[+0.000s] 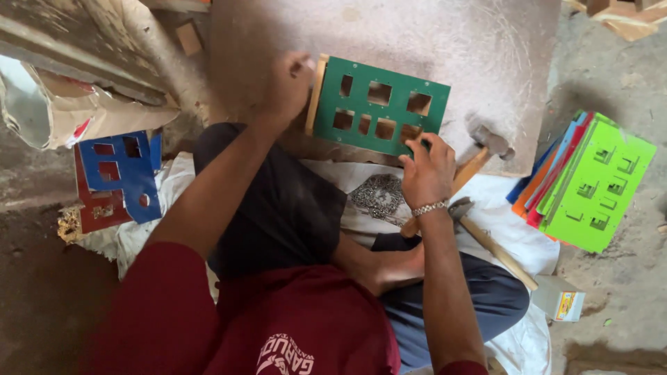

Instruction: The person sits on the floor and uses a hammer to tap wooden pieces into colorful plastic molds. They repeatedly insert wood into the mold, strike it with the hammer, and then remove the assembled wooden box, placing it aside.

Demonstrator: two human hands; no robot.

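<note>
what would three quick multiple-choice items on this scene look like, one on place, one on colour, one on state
1. Where does the stack of coloured panels lie?
A. to the person's right, on the floor
B. on the person's lap
C. under the green panel

2. What colour is the panel that both hands touch?
A. blue
B. dark green
C. red

3. How is the hammer placed?
A. swung in the right hand
B. lying loose by the right hand
C. gripped in the left hand

Answers:
1. A, the stack sits on the floor at the right edge of the view.
2. B, the left hand is at its wooden edge and the right hand at its lower corner, and its face is dark green.
3. B, the hammer rests on the board beside the right hand, with no fingers round the handle.
</note>
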